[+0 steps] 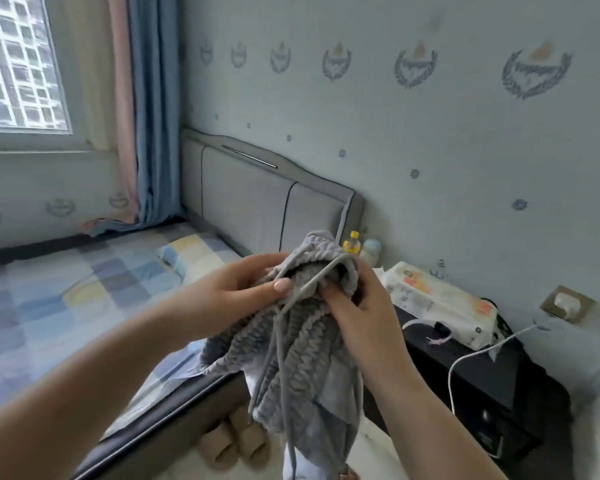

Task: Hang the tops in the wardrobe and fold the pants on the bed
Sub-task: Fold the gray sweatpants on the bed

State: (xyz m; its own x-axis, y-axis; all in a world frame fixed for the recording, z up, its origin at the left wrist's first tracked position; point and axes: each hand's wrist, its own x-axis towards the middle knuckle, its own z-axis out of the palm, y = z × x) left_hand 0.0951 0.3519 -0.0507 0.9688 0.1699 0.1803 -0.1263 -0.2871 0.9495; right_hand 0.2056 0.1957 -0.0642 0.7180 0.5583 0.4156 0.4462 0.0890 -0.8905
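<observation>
Both hands raised at chest height beside the bed, bunching one garment between them. Left hand (236, 289) curled round the gathered top edge of the grey ribbed fleece pants (302, 362), thumb laid flat across the front and pressing fabric against the fingers behind. Right hand (357, 306) gripping the same edge from the other side, fingers folded into the cloth, fingertips buried and not visible. Held high and clear of the mattress, probably so the legs drop free and the waistband can be found and squared before folding (judgement only).

Garment: thick, soft pile with raised horizontal ribs, mid grey, elasticated waist puckered at the top. Thin grey drawcord (312, 282) looped across the front between the hands, its loose ends trailing down past the hem. Lower part hanging limp over the gap between bed and nightstand, not touching the bedding. Likely to sag and slip when laid out; cord likely to tangle.

Bed with blue, yellow and grey checked sheet (84, 299) to the left, grey padded headboard (257, 206) behind. Black nightstand (482, 382) to the right, carrying a white wet-wipe pack (437, 303) and a white cable (471, 358). Tan slippers (232, 441) on the floor beneath the garment.

Folding not yet begun.
</observation>
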